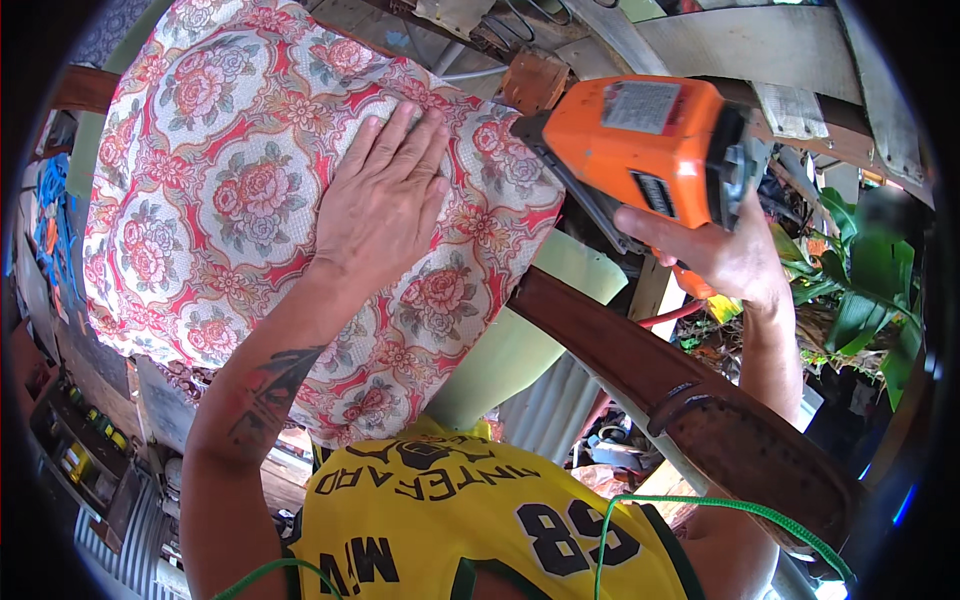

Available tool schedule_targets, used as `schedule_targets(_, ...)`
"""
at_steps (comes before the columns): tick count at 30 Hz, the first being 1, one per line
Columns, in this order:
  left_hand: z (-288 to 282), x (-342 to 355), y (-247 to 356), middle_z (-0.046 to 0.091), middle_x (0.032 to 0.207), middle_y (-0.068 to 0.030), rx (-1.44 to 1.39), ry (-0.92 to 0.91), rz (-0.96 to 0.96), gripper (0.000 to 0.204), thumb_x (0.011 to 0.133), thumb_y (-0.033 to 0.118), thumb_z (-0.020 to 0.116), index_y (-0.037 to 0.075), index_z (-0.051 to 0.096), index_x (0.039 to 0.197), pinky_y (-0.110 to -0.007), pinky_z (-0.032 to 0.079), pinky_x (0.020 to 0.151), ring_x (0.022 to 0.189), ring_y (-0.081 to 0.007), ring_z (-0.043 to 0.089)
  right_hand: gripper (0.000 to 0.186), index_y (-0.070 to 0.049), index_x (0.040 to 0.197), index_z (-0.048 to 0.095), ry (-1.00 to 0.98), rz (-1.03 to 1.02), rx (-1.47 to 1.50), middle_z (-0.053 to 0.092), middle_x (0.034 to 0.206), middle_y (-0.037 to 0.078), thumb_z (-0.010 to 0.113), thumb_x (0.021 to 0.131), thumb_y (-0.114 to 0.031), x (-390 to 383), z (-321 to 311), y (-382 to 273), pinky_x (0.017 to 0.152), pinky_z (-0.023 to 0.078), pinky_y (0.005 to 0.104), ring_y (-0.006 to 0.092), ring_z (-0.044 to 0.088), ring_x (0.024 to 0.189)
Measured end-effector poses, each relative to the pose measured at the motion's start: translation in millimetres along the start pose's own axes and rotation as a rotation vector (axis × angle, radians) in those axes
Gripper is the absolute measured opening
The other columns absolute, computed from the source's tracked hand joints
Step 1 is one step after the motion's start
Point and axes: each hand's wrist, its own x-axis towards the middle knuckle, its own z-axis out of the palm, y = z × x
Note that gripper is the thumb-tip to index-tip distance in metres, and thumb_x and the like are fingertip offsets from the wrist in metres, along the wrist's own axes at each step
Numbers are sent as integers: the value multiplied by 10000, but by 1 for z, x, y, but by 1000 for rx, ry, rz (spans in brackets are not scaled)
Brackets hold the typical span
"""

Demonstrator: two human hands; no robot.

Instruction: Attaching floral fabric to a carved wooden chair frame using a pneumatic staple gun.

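Note:
My left hand [385,190] lies open, fingers extended, on red-and-white floral fabric [230,200] draped over a padded piece that fills the upper left. My right hand [720,250] grips an orange staple gun [630,140], whose dark nose is at the fabric's upper right edge; whether it touches is unclear. Below that edge, pale green padding or board [465,370] shows, beside a dark brown wooden member [630,365] running diagonally down to the lower right.
Weathered boards [750,40] cross the top right. Leafy plants [870,280] stand at the right. Corrugated metal [550,405] shows below the piece. A shelf with small items [75,450] and blue strands [55,220] sit at the left. A green cord [740,510] crosses the lower right.

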Motion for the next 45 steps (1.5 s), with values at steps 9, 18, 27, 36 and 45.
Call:
schedule_targets(9, 5, 7, 12, 610, 1512, -7, -53, -13, -120, 441, 1037, 328, 591, 122, 675, 1418, -476, 193, 1300, 1550, -275, 365, 377, -16, 1142, 755, -197, 12, -30, 784, 979, 54, 872, 837, -204, 32, 13, -12, 885, 561, 332, 113, 671, 872)
schedule_targets(18, 10, 5, 12, 671, 1422, -14, -66, 63, -126, 423, 973, 348, 643, 86, 751, 1287, -485, 186, 1302, 1518, -272, 418, 369, -9, 1120, 727, -385, 8, -228, 715, 765, 64, 791, 825, -220, 72, 14, -41, 634, 545, 338, 151, 640, 605)
schedule_targets(27, 14, 2, 9, 714, 1342, -62, -85, 73, -137, 448, 971, 346, 669, 132, 689, 1363, -493, 181, 1311, 1535, -259, 398, 464, -27, 1235, 679, -471, -21, -409, 695, 776, 58, 790, 820, -203, 101, 35, -43, 511, 512, 311, 116, 590, 528)
schedule_targets(36, 17, 2, 8, 696, 1330, -25, -71, 93, -139, 422, 963, 360, 655, 130, 714, 1312, -484, 181, 1300, 1495, -259, 433, 447, -1, 1218, 682, -533, -56, -589, 742, 944, 155, 748, 820, -193, 114, 41, -41, 813, 562, 383, 228, 679, 809)
schedule_targets(45, 19, 1, 8, 692, 1345, -25, -47, 98, -140, 430, 969, 370, 645, 133, 711, 1322, -475, 167, 1305, 1518, -239, 401, 322, 52, 1027, 670, -522, -50, -559, 675, 669, 110, 683, 756, -121, 112, 45, -48, 456, 504, 352, 205, 633, 478)
